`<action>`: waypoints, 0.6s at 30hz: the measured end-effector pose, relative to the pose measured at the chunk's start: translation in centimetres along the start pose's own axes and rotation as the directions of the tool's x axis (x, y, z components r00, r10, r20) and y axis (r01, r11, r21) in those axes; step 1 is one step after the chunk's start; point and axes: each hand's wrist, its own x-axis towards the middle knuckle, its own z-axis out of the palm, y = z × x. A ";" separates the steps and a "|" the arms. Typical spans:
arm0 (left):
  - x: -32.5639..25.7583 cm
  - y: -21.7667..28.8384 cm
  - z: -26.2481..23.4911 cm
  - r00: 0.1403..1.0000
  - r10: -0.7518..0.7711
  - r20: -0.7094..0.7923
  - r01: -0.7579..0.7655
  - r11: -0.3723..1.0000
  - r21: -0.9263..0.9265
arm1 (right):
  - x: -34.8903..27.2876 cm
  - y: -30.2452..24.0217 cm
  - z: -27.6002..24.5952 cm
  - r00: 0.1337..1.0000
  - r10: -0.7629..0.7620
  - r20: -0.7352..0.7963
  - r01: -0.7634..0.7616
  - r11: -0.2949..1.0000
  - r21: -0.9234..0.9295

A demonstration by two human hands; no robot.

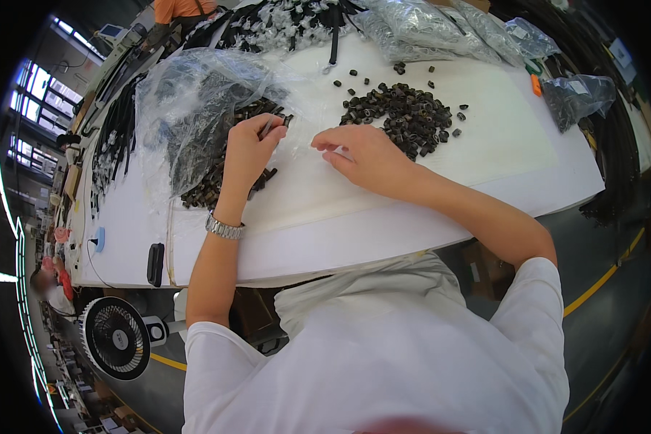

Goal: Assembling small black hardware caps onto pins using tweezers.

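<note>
My left hand, with a metal watch on its wrist, is closed in a pinch beside the clear plastic bag. A small dark piece shows at its fingertips, and a thin greyish thing, too small to name, lies between its fingers. Many small dark ring-like pieces spill from the bag under and around that wrist. Across a short gap, my right hand hovers over the white table with its fingers loosely bent and the thumb apart; I see nothing in it. Just beyond it lies a loose heap of similar dark pieces.
Black straps or cords with whitish bits lie at the back, next to filled clear bags. An orange-handled tool and another bag lie right. A black case sits front left; a fan stands below.
</note>
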 end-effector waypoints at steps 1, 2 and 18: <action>-0.1 -0.1 -0.1 1.000 -0.008 -0.008 0.008 1.000 -0.006 | 0.5 -0.3 -0.3 1.000 -0.004 0.011 0.004 1.000 -0.002; -0.3 -0.2 -0.1 0.999 0.002 0.053 0.007 0.984 -0.178 | 1.1 -0.6 -0.5 0.992 0.123 -0.020 -0.115 0.965 0.235; -2.5 3.3 -1.3 0.941 0.017 0.339 0.175 0.831 -0.528 | 1.9 -1.1 -0.6 0.968 0.252 -0.009 -0.187 0.739 0.647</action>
